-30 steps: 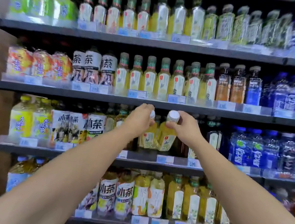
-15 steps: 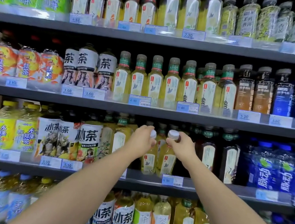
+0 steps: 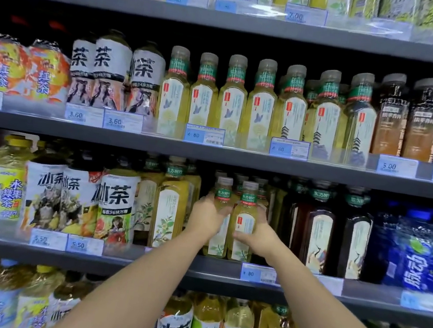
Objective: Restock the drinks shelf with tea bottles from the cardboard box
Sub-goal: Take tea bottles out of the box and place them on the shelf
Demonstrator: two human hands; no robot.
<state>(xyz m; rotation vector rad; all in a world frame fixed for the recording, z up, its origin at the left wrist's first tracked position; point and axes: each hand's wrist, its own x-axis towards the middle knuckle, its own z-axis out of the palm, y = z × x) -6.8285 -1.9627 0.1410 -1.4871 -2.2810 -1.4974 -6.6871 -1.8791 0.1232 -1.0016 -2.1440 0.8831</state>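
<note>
my left hand (image 3: 206, 219) and right hand (image 3: 257, 235) each wrap a tea bottle (image 3: 243, 223), both standing on the shelf (image 3: 212, 267) just left of the dark bottles (image 3: 320, 228), and i judge a hard shove could topple the row behind.

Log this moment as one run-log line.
stage: shelving | left hand: grip on left tea bottle | right hand: grip on right tea bottle | bottles: upright on shelf

Two tea bottles (image 3: 231, 221) stand side by side at the front of the shelf (image 3: 195, 268), more bottles behind them. The left hand (image 3: 206, 218) lies on the left one, the right hand (image 3: 257, 235) on the right one. A price tag (image 3: 258, 274) hangs on the shelf edge just below, to the right.
</note>
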